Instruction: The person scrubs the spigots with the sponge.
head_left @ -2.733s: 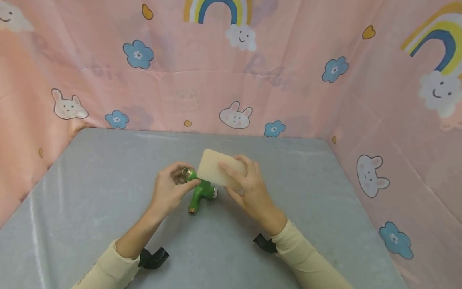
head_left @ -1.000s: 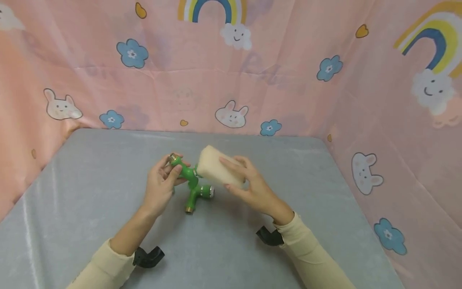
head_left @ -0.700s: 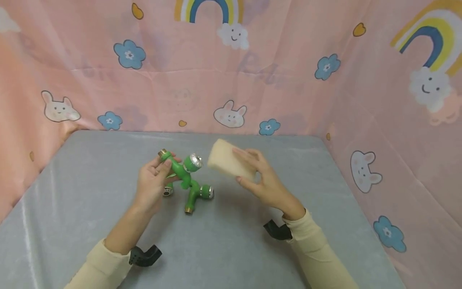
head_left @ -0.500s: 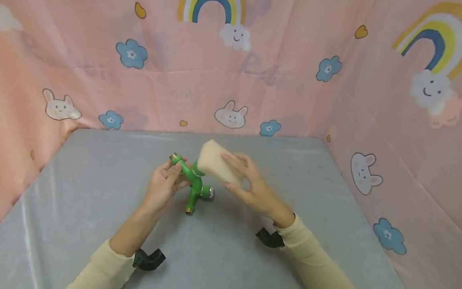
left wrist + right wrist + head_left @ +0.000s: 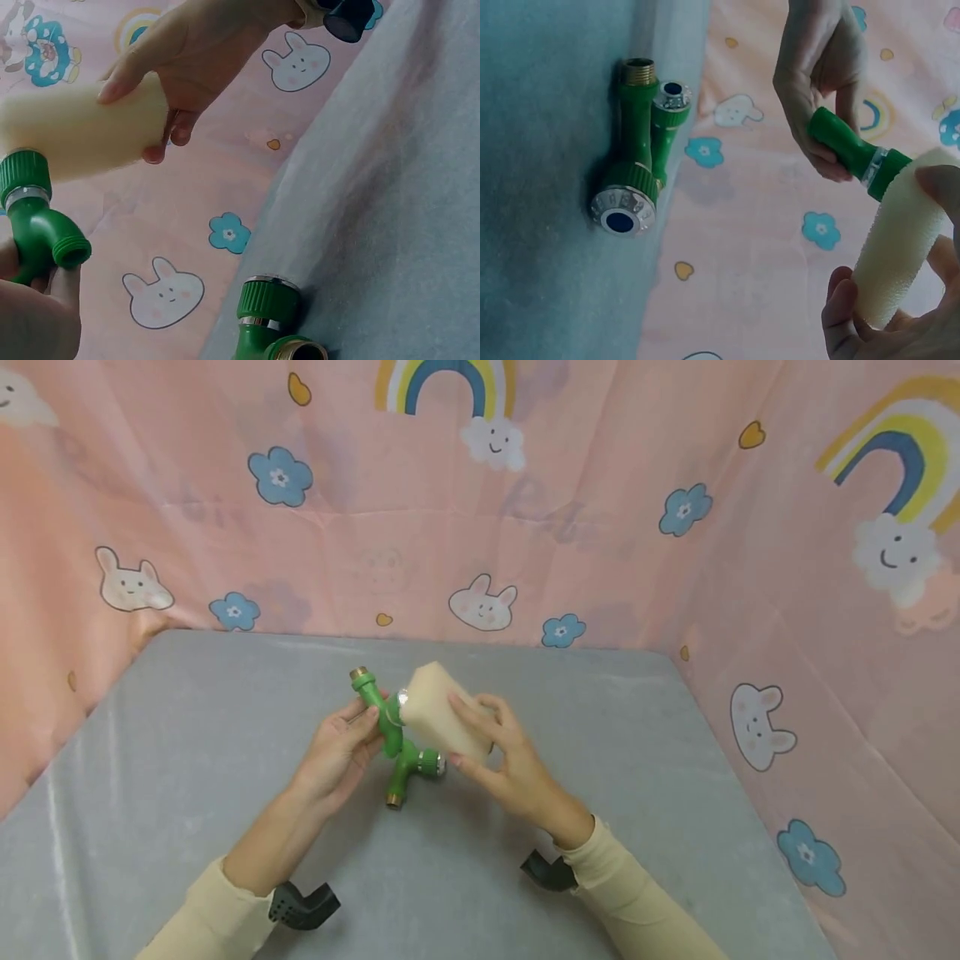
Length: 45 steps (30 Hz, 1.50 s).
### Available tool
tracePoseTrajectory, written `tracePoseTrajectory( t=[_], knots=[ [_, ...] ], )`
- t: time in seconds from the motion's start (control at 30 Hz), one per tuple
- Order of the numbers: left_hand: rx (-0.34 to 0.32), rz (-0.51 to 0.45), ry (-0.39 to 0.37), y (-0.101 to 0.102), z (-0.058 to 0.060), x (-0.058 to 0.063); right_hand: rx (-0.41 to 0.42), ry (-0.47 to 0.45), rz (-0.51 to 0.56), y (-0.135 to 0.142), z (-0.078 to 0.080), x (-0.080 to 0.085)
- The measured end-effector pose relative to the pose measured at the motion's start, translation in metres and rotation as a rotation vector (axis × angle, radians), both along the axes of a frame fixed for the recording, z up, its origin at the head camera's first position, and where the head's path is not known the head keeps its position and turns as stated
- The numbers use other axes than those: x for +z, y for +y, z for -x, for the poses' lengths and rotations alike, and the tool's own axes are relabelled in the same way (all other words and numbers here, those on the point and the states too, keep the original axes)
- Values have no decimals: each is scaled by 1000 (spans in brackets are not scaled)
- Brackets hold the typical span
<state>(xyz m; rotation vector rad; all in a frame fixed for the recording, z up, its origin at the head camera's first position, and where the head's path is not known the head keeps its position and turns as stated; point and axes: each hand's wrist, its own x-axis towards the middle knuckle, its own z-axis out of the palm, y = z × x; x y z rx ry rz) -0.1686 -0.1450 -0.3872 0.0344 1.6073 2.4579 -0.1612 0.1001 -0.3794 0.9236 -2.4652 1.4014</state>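
My left hand (image 5: 341,756) holds a green faucet (image 5: 369,692) by its body above the table, its brass threaded end pointing up and away. My right hand (image 5: 517,768) grips a pale yellow sponge (image 5: 438,706) between thumb and fingers. The sponge touches the silver-capped knob of the held faucet and hides part of it; in the left wrist view the ribbed green knob (image 5: 25,171) meets the sponge's lower side. Just below, a second green faucet (image 5: 408,768) lies on the table. The right wrist view shows another faucet (image 5: 662,127) lying beside it.
A grey cloth-covered table (image 5: 600,735) spreads under both hands. Pink printed curtains (image 5: 600,552) stand behind it and at the sides. Black wrist-camera mounts (image 5: 303,906) stick out from both cuffs.
The sponge moved right, off the knob, about 0.7 seconds ago, then came back left against it. The left hand shifted left and back with the faucet, whose tilt has changed.
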Motion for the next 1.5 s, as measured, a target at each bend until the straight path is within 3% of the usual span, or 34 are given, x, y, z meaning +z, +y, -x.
tracePoseTrajectory(
  t=[0.17, 0.3, 0.4, 0.53, 0.67, 0.83, 1.13, 1.23, 1.33, 1.5],
  knots=[
    [6, 9, -60, -7, 3, 2, 3, -25, -73, 6, 4, 3],
    [4, 60, -95, -4, 4, -1, -17, 11, -50, 16, 7, 10],
    [-60, 115, -94, 1, 1, -5, 1, 42, -39, 15, 6, 9],
    [-161, 138, -83, 6, -1, -6, 39, 10, -90, 6, 6, 4],
    [-215, 143, -44, 5, -2, -4, -3, -19, -105, 3, 5, 2],
    [-287, 262, 67, 6, -2, -5, -41, 18, -126, 2, 4, 1],
    [-246, 309, 91, -4, 1, -10, -53, 38, -192, 4, 5, -1],
    [-255, 294, 83, -9, 4, -9, -89, 36, -235, 12, 9, 2],
    [-253, 286, 75, -11, 5, -6, -139, 52, -211, 19, 11, 6],
    [-274, 406, 106, -6, 1, -4, -109, 208, -135, 15, 9, 7]
  ],
)
